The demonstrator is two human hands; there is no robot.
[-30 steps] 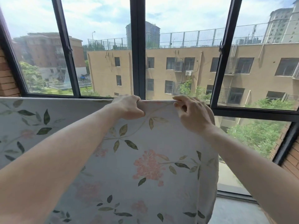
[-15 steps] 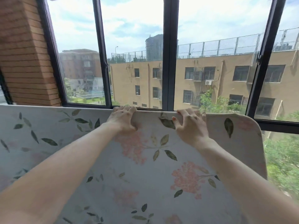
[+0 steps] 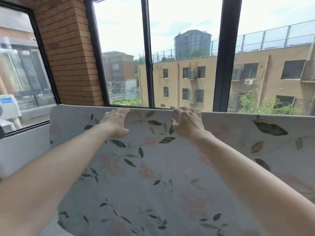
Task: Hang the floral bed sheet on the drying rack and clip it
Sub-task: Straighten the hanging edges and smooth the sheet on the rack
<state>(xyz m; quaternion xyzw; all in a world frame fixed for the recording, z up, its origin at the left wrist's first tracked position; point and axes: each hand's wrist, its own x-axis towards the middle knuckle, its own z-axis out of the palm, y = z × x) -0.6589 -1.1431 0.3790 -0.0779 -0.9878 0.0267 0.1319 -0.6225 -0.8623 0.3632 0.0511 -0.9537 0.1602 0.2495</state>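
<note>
Here the left hand point(image 3: 115, 122) lies flat-palmed against the upper part of the floral bed sheet point(image 3: 153, 176), its fingers hooked over the sheet's top fold and the thumb spread below. The right hand point(image 3: 188, 124) sits near it to the right along the same fold, fingers curled over the edge and thumb pressed to the cloth's near face. Both hands grip the sheet; the two are apart, with a stretch of leaf-printed cloth between them. The sheet hangs folded over a straight horizontal line that runs across the view; the rack beneath is fully covered and cannot be seen. The cloth's left end drops in a rounded corner beside a brick pillar point(image 3: 71, 53). Behind the sheet stand dark window frames point(image 3: 223, 53), and through the glass a tan building point(image 3: 213, 77) with trees below.
</note>
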